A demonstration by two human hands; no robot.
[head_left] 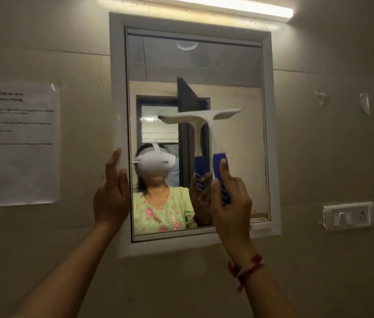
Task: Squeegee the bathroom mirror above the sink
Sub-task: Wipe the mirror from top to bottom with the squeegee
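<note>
Squeegee (214, 138): white T-head lying across the middle of the mirror (234, 65), roughly level, right tip sitting a little higher. Head and its reflection are meeting near the left tip, so the blade is probably riding on the glass there. Contact along the full edge cannot be told.

Grip: right hand (229, 203) is wrapping the blue lower handle, fingers curled round it and clamped. The forefinger is lying straight up the back of the handle, likely to press the blade flat and steer it. The head is sitting well above the fist and slightly left of it, the neck slanting up-left out of the hand. Holding low on the handle is giving reach toward the upper glass.

Left hand (110, 198): holding nothing, fingers straight, palm resting against the left side of the white frame (117, 88). Judged to be steadying the frame or bracing the body against the push of the blade.

Progress: blade at mid-height, a mid-stroke position by my reading. No streaks or water are showing clearly enough to say which parts are done.

Surroundings: tube light (204, 3) glowing above the frame, paper notice (16, 143) taped to the wall at left, switch plate (347, 216) at right. Sink not in view.
</note>
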